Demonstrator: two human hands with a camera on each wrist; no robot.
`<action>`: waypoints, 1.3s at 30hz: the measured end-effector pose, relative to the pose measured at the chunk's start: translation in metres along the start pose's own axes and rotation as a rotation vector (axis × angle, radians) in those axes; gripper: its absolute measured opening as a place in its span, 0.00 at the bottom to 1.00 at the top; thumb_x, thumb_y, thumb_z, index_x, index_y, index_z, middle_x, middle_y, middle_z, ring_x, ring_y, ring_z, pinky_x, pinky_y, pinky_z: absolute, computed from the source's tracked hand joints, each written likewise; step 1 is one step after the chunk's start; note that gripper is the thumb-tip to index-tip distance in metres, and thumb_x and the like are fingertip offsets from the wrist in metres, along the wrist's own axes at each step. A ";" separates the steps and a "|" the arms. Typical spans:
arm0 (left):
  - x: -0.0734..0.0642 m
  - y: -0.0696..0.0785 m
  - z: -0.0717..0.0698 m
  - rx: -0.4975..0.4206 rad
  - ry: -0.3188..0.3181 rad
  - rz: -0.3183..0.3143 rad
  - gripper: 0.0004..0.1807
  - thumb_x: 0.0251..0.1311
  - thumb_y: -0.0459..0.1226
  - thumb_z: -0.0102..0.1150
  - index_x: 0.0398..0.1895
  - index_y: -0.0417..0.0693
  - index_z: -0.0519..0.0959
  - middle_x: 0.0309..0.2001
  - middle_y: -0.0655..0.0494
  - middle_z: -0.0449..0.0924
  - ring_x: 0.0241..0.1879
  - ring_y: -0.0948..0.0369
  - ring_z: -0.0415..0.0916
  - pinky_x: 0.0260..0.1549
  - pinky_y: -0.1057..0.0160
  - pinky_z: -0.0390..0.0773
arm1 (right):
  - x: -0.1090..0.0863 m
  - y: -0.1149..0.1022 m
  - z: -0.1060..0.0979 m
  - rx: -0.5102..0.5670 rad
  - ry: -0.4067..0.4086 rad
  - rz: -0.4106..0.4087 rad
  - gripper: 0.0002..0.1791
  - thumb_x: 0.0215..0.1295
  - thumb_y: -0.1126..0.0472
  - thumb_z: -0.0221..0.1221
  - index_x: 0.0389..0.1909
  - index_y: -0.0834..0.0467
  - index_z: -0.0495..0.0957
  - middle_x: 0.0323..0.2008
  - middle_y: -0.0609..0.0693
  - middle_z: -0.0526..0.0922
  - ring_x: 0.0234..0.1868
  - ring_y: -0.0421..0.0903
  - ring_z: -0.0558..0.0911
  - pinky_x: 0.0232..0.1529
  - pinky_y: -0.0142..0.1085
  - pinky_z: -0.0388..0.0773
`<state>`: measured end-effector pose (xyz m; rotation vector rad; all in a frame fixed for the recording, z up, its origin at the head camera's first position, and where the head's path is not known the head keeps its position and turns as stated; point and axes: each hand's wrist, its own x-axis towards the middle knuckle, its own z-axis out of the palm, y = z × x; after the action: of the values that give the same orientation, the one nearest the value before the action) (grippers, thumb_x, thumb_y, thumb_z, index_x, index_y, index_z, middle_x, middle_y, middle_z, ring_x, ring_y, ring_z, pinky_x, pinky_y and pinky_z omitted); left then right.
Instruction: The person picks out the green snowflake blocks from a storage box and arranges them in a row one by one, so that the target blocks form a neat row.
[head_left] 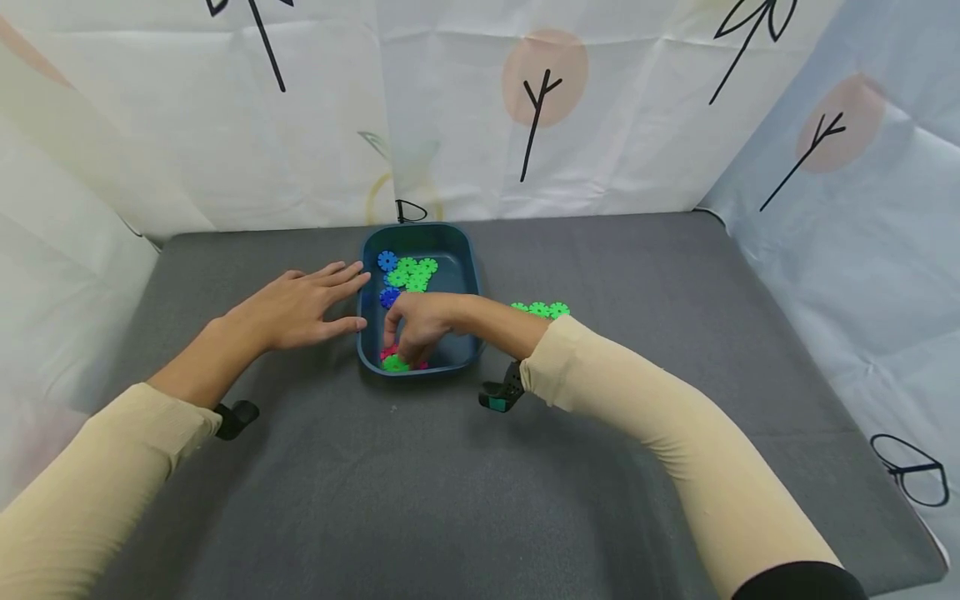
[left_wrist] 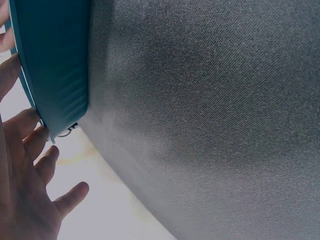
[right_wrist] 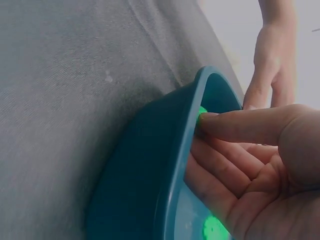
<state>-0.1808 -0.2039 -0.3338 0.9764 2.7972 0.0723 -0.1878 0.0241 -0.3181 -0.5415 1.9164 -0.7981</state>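
A dark teal plastic bin [head_left: 459, 250] holds notched, flower-shaped plastic discs: green discs [head_left: 411, 273] and blue discs [head_left: 388, 297] in its far left part, pink discs [head_left: 422, 365] in the near left corner. My right hand [head_left: 423, 323] reaches down into that corner. Between its thumb and fingers it pinches a green disc [right_wrist: 202, 111], mostly hidden in the right wrist view. My left hand [head_left: 303, 307] is spread at the bin's left side, its straight fingers [left_wrist: 31, 120] touching the rim.
Several green discs [head_left: 540, 309] lie on the grey table [head_left: 420, 500] right of the bin, partly hidden behind my right forearm. A printed white cloth [head_left: 457, 125] hangs behind the table, with more cloth at both sides.
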 end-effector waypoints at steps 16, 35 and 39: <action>-0.005 0.001 0.002 -0.005 -0.002 -0.023 0.42 0.70 0.59 0.49 0.77 0.43 0.57 0.77 0.42 0.53 0.75 0.42 0.50 0.62 0.32 0.60 | -0.080 0.039 -0.046 0.002 0.120 -0.039 0.16 0.67 0.72 0.57 0.55 0.68 0.73 0.35 0.59 0.88 0.41 0.56 0.87 0.47 0.44 0.83; -0.001 0.001 -0.002 0.002 -0.019 -0.025 0.42 0.70 0.59 0.49 0.78 0.44 0.55 0.78 0.43 0.51 0.76 0.43 0.49 0.63 0.32 0.59 | -0.152 0.174 -0.096 0.111 0.540 0.111 0.14 0.69 0.72 0.57 0.52 0.74 0.72 0.34 0.64 0.86 0.34 0.53 0.87 0.42 0.46 0.84; -0.001 0.002 -0.001 -0.006 -0.021 -0.030 0.42 0.70 0.59 0.48 0.78 0.44 0.55 0.78 0.43 0.51 0.76 0.43 0.49 0.63 0.32 0.59 | -0.147 0.194 -0.095 0.120 0.583 0.112 0.12 0.68 0.73 0.57 0.49 0.75 0.72 0.35 0.65 0.86 0.33 0.51 0.88 0.40 0.44 0.84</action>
<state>-0.1796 -0.2029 -0.3324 0.9279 2.7904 0.0660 -0.2144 0.2831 -0.3384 -0.1252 2.3789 -1.0706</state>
